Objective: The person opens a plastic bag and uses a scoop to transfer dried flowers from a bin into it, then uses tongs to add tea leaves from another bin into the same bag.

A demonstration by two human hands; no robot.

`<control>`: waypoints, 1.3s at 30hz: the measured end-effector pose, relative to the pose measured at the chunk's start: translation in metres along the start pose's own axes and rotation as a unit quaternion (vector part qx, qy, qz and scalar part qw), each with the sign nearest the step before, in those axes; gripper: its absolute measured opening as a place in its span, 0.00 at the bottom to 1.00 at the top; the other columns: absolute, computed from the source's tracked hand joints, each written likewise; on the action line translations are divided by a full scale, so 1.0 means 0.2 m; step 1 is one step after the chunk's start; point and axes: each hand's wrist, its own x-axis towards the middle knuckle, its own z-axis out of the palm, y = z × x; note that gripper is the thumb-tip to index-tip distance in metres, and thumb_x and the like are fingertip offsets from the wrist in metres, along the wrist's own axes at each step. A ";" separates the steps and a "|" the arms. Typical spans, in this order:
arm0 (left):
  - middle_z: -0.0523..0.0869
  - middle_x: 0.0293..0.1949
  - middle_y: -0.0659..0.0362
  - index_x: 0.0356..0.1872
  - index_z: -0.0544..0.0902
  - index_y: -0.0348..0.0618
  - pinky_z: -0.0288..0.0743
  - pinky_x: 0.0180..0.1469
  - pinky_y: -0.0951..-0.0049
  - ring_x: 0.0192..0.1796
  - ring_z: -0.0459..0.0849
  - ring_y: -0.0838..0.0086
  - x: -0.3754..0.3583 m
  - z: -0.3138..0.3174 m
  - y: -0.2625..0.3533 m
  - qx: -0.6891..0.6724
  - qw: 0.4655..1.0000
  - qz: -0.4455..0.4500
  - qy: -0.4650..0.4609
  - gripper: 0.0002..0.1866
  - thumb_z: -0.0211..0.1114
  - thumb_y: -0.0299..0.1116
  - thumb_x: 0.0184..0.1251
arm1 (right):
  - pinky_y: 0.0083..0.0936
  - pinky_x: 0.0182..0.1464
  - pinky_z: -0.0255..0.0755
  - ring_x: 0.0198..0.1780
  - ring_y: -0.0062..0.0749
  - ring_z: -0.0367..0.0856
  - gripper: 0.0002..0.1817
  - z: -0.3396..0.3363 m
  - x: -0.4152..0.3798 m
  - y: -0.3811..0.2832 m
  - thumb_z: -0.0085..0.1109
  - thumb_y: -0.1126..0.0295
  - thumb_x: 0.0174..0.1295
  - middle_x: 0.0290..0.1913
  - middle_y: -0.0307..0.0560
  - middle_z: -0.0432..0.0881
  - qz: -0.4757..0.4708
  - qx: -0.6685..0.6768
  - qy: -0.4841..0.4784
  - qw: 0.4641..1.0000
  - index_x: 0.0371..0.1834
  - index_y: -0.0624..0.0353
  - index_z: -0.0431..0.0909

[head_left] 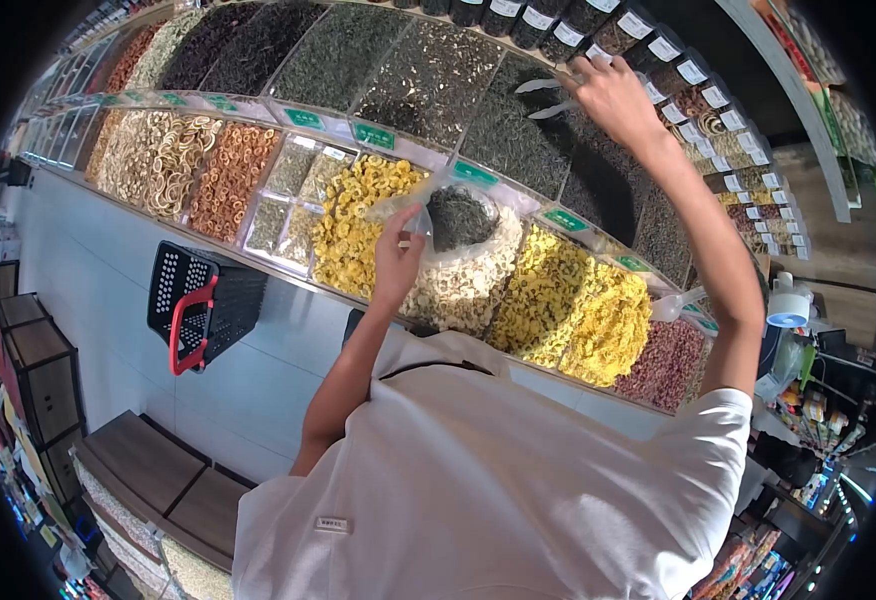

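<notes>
My left hand is closed on the edge of a clear plastic bag, which holds dark dried leaves. The bag rests over a bin of pale dried slices, beside yellow dried flowers. Higher up and to the right, my right hand grips translucent tongs. The tongs' tips are apart over a bin of dark green leaves, with nothing visible between them.
Labelled jars line the back beyond the bins. A black basket with a red handle stands on the floor at left. Wooden cabinets are at lower left. A clear scoop lies by the reddish dried buds at right.
</notes>
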 end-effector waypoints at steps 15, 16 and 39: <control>0.79 0.66 0.58 0.68 0.81 0.46 0.79 0.43 0.78 0.46 0.81 0.77 0.02 0.00 -0.03 -0.023 0.999 0.000 0.028 0.26 0.61 0.17 0.70 | 0.30 0.61 0.69 0.57 0.31 0.79 0.10 0.04 0.32 -0.02 0.63 0.66 0.64 0.46 0.38 0.81 -0.193 -0.086 -0.028 0.977 0.44 0.53 0.89; 0.79 0.66 0.57 0.68 0.81 0.46 0.78 0.43 0.79 0.46 0.81 0.77 0.02 -0.01 -0.04 -0.024 0.999 0.006 0.028 0.26 0.61 0.17 0.70 | 0.31 0.61 0.69 0.57 0.32 0.79 0.11 0.05 0.29 -0.01 0.63 0.65 0.63 0.47 0.39 0.81 -0.191 -0.073 -0.043 0.978 0.45 0.54 0.89; 0.80 0.66 0.57 0.69 0.81 0.44 0.78 0.43 0.78 0.45 0.81 0.76 0.00 -0.03 -0.06 -0.026 1.000 0.000 0.008 0.27 0.62 0.17 0.69 | 0.39 0.68 0.71 0.62 0.43 0.82 0.12 0.20 -0.03 0.00 0.62 0.67 0.65 0.57 0.52 0.85 -0.071 0.093 -0.061 0.991 0.49 0.54 0.89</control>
